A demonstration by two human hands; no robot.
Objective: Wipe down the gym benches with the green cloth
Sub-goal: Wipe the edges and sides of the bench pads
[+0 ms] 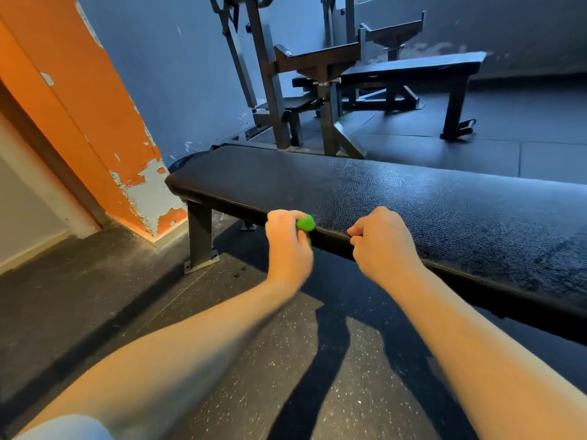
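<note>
Low in the frame both forearms reach forward over the speckled rubber floor (349, 376). At centre the left hand (287, 246) clenches the green cloth (305, 223), balled small and held at the near edge of the flat bench (413, 201), probably to start wiping there. The right hand (382, 242) is a closed fist over the same edge, with nothing visible in it. The pad runs bare to both sides, leaving room for long strokes. Its left end sits near the peeling orange pillar (104, 122). Upper right, beyond a steel rack (270, 90), a second bench (413, 68) waits.
</note>
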